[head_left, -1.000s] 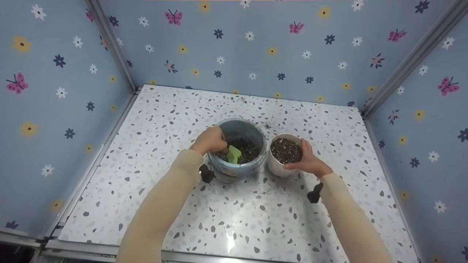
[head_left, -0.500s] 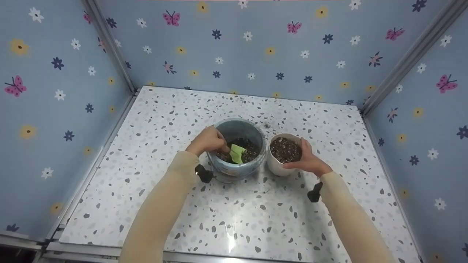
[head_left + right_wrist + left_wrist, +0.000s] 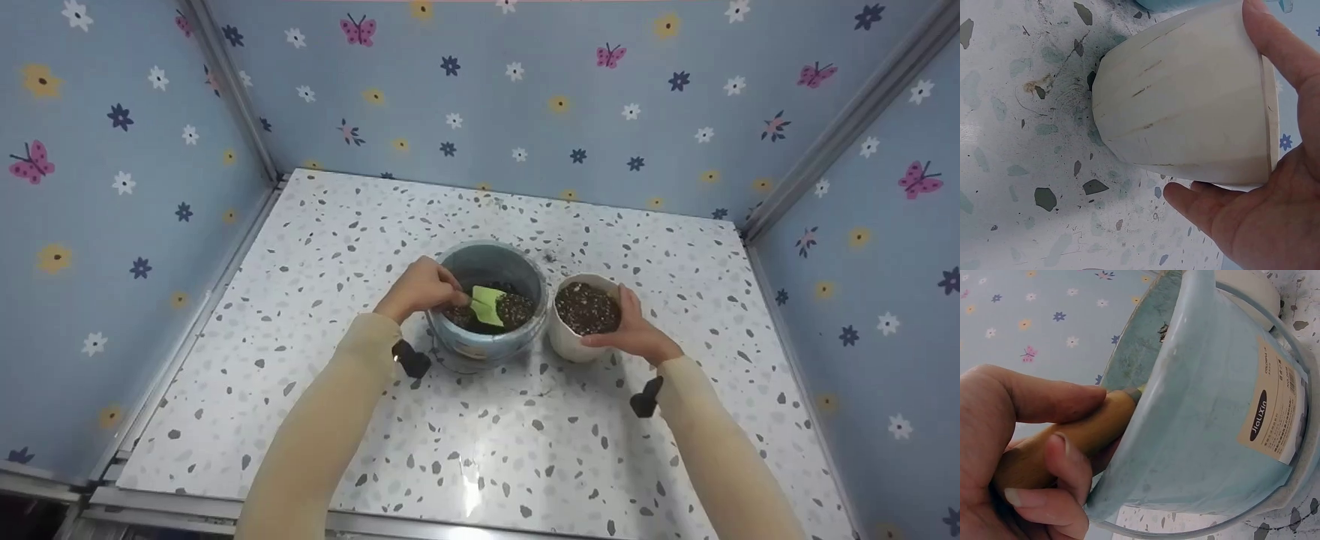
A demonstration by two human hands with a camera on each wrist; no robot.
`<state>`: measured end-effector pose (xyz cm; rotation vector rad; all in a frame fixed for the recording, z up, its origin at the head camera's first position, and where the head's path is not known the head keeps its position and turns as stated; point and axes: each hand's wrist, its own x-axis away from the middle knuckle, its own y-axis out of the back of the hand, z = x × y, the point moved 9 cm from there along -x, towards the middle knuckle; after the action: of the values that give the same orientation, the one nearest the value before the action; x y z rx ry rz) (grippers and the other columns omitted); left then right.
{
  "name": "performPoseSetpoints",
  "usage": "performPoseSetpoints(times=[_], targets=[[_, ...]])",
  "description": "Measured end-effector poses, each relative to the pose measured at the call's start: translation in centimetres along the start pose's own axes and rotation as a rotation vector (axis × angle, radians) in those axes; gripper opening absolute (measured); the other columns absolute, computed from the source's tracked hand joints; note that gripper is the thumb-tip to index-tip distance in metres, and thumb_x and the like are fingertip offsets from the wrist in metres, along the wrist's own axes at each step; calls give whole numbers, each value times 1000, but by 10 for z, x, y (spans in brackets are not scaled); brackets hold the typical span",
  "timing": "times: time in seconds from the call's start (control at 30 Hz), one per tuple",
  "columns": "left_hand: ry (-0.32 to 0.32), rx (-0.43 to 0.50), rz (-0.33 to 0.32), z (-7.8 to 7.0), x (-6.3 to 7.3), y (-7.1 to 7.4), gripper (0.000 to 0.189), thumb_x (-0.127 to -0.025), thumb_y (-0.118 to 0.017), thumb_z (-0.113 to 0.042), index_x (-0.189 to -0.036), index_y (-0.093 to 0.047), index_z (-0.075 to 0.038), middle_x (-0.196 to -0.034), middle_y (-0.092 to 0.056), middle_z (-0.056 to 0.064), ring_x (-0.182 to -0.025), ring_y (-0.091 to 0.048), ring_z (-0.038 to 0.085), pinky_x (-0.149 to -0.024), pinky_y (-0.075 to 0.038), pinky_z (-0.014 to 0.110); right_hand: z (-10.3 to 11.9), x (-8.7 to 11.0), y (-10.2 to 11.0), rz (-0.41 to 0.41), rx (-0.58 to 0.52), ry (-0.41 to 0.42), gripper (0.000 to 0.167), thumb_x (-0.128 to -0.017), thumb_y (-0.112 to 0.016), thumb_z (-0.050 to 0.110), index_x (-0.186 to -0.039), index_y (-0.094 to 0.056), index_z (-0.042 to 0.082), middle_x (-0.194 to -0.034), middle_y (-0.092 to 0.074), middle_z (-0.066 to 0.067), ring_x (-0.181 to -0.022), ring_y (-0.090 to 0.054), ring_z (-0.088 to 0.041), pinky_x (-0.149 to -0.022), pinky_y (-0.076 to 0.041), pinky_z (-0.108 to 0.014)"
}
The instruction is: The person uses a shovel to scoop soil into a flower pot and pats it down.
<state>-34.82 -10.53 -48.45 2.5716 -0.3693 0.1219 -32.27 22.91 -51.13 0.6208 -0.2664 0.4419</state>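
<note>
A small trowel with a light green blade [image 3: 486,305] and a wooden handle [image 3: 1103,426] is in my left hand [image 3: 424,289], which grips the handle over the rim of a blue bucket [image 3: 489,347]. The blade is inside the bucket, among dark soil [image 3: 516,309]. In the left wrist view the bucket wall hides nearly all of the blade. My right hand [image 3: 636,335] holds a white flowerpot [image 3: 568,342] by its rim, thumb at the near side and fingers round the right side. Dark soil with pale specks [image 3: 587,307] fills the pot close to its rim.
Pot and bucket stand side by side on a white speckled tabletop [image 3: 420,450]. The bucket's handle [image 3: 1207,533] hangs down around its side. Patterned blue panels [image 3: 480,97] wall the table at the back, left and right. Loose dark crumbs [image 3: 550,258] lie behind the pot.
Inside the bucket, the trowel blade has turned and shifted slightly up and to the right. My left hand has drawn a little to the left. The right hand and the pot have stayed put.
</note>
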Motion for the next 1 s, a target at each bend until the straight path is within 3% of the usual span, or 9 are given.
performPoseSetpoints(times=[0.13,0.27,0.6,0.83,1.0], targets=[[53,2,-1,5,-3,0,26,-81,-80,-23,-98,-78,-4,-96,-72,9,-84,-67,27,-72,-55,38,-29,-20,0,-61,29,-19,133,-77,-84,42,-154,19,8,-160,23,-20,-146,9,-44,-114,-7,-60],[61,40,-42,10,-2,4,29,-80,-81,-25,-100,-77,-5,-94,-72,8,-84,-66,22,-74,-54,36,-36,-25,-1,-69,46,-51,136,-75,-85,43,-154,20,10,-160,23,-19,-147,6,-44,-114,-8,-60],[42,130,-84,13,2,10,29,-82,-80,-27,-103,-77,-8,-93,-72,6,-83,-67,27,-64,-52,31,-37,-24,-1,-44,24,-79,136,-76,-85,45,-155,21,13,-161,23,-15,-148,10,-39,-116,-9,-58],[40,182,-116,11,3,17,30,-82,-80,-27,-103,-76,-7,-92,-73,6,-73,-61,24,-56,-48,26,-33,-25,-1,-60,37,-74,137,-74,-86,45,-155,20,13,-161,20,-15,-148,6,-41,-115,-8,-58],[47,197,-115,7,3,21,31,-82,-80,-28,-105,-76,-8,-97,-72,5,-77,-60,25,-59,-49,28,-33,-27,0,-52,50,-82,140,-72,-86,46,-155,21,13,-161,22,-15,-147,6,-41,-115,-8,-58]])
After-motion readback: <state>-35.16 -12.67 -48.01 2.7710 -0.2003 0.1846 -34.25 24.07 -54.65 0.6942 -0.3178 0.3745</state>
